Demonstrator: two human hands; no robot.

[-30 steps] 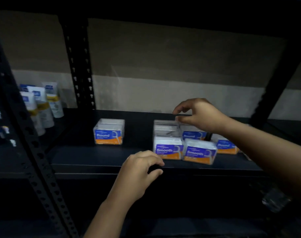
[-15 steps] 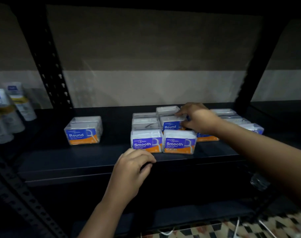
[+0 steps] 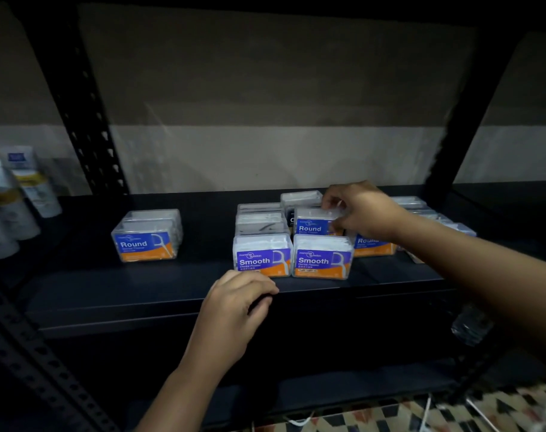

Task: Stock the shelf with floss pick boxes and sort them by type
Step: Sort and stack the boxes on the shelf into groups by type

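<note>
Lifting a Round box [image 3: 315, 221] out from behind the 2 Smooth boxes [image 3: 292, 258], our right hand [image 3: 363, 210] pinched its top where half a second earlier it only reached in. Our left hand [image 3: 234, 304] rested loosely curled, grasping nothing, on the shelf [image 3: 109, 294] edge. We judged it bound for the lone Round box [image 3: 147, 238] at left.

open shelf [image 3: 203, 282] between the lone round box [image 3: 147, 236] and the smooth boxes [image 3: 292, 258]; front edge bare. black uprights [image 3: 88, 113] flank the bay; tubes [image 3: 19, 194] crowd the left.
</note>
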